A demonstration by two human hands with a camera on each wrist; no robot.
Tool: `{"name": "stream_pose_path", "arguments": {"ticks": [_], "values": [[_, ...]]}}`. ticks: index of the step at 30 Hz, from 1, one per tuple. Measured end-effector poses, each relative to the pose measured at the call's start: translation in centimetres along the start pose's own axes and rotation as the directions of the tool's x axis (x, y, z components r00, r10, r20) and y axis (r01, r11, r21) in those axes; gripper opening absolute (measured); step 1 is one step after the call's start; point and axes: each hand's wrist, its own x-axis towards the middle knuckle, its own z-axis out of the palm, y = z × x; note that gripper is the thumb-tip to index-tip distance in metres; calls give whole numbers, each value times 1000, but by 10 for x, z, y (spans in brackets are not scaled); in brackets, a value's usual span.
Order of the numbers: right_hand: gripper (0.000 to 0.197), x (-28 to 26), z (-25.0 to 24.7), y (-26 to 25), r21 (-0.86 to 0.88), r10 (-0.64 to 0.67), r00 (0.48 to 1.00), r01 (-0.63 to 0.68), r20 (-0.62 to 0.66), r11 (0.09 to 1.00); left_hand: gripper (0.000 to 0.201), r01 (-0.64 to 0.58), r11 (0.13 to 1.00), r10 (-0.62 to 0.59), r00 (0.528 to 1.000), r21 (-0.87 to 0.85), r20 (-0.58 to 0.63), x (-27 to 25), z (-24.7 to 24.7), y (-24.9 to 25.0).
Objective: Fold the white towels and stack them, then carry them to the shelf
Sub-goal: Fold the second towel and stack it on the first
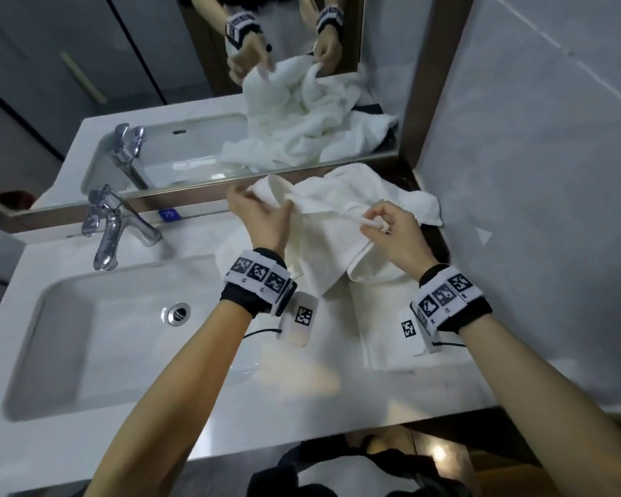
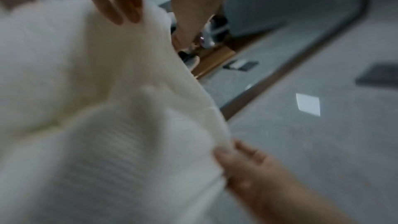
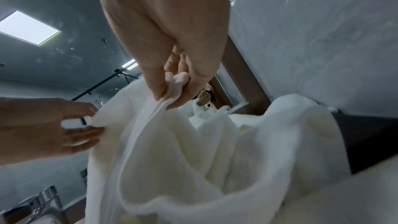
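A crumpled white towel [image 1: 337, 217] is lifted over the right side of the counter [image 1: 201, 417]. My left hand [image 1: 262, 200] holds its far left edge. My right hand [image 1: 373, 222] pinches a corner of its hem between thumb and fingers. The rest hangs down between my hands and trails toward the back corner. In the right wrist view the right hand [image 3: 172, 88] grips the folded hem of the towel [image 3: 193, 151], with the left hand [image 3: 90, 122] at its edge. The left wrist view is blurred and filled by the towel [image 2: 86, 100]. A second white towel [image 1: 384, 338] lies flat underneath.
A sink basin [image 1: 69, 338] with a chrome faucet [image 1: 115, 231] takes up the left of the counter. A mirror [image 1: 194, 102] runs along the back and reflects the hands and towel. A grey tiled wall [image 1: 535, 174] closes the right side.
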Motion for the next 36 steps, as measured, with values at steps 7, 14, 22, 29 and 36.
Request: {"name": "stream_pose_path", "arguments": {"ticks": [7,14,22,29,36], "values": [[17,2,-24,1,-58,-32,999,32,-9,998,48,-758,610,323,503,230,801,4,10,0],[15,-2,-37,6,-124,-20,991,37,131,992,48,-824,548,234,316,144,919,4,37,6],[15,-10,-36,3,60,51,998,-50,-26,997,22,-655,731,184,461,193,868,-1,48,2],[25,-13,-20,3,192,184,981,-168,-67,967,15,-606,785,255,507,130,824,-5,38,-3],[24,-8,-40,-2,178,98,963,-53,-252,983,48,-747,529,-72,435,404,898,23,9,4]]}}
